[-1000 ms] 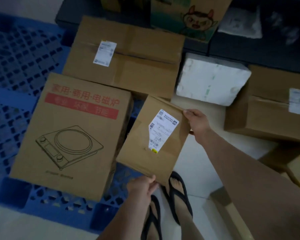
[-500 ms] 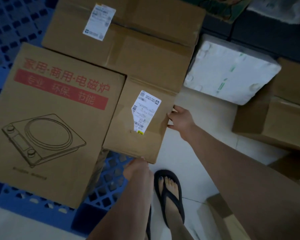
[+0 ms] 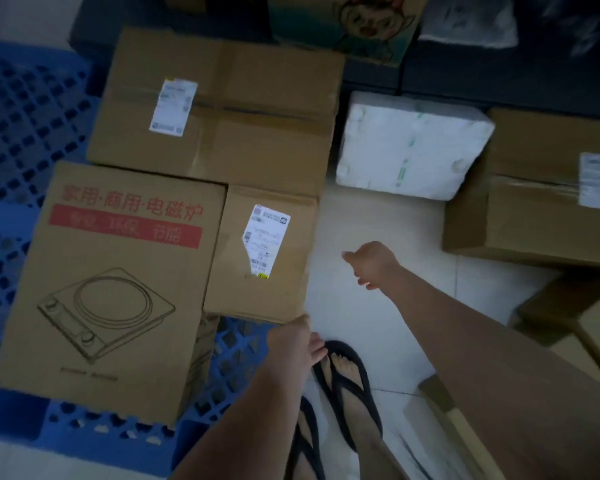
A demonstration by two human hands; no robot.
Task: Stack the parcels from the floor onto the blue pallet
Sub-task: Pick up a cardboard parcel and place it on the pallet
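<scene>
The blue pallet (image 3: 25, 133) fills the left side. On it lie a cooker box with red print (image 3: 111, 289), a large brown box with a white label (image 3: 239, 133) behind it, and a small labelled brown parcel (image 3: 232, 289) flat between them at the pallet's right edge. My left hand (image 3: 291, 337) touches the near right corner of the small parcel, thumb spread to the right. My right hand (image 3: 371, 265) hovers over the floor tiles right of that parcel, apart from it, fingers loosely curled and holding nothing.
On the floor to the right sit a white foam parcel (image 3: 409, 147), a brown labelled box (image 3: 534, 209) and more cardboard boxes (image 3: 568, 313) at the lower right. A box with a cartoon print (image 3: 361, 22) stands at the back. My feet in flip-flops (image 3: 343, 375) stand beside the pallet.
The small parcel went from tilted in both hands to lying flat on the pallet beside the cooker box. My right hand let go of its edge and moved away to the right.
</scene>
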